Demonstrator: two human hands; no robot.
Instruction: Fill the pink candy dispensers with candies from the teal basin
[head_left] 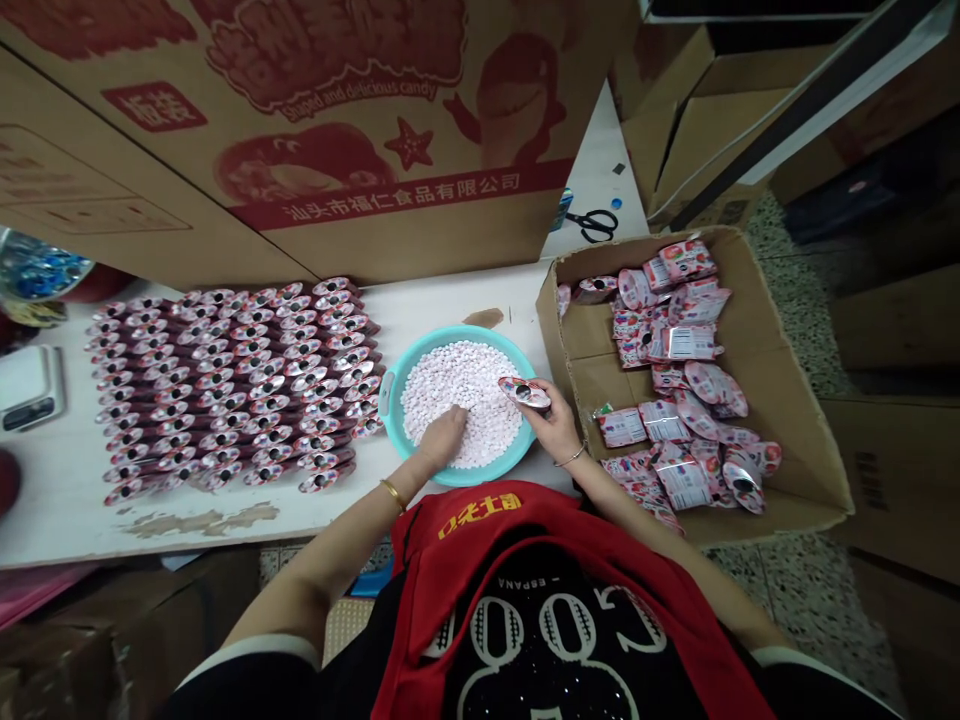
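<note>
Small round white candies (480,375) fill a turquoise plastic basin (395,360) on the table before me. My left hand (442,438) reaches into the basin from its near left side, fingers drawn together among the candies. What those fingers hold, if anything, is hidden. Over the basin's right rim, my right hand (556,425) grips a small red and white candy packet (514,386) with a dark round opening on its upper face. To the basin's left stand several tight rows of similar packets (262,384), their dark-holed ends facing up.
An open cardboard box (806,430) on the right contains more packets (690,342) lying loosely. Big printed cartons (360,235) wall off the table's back. Black scissors (596,224) lie behind the open box. A white scale-like device (31,385) sits far left.
</note>
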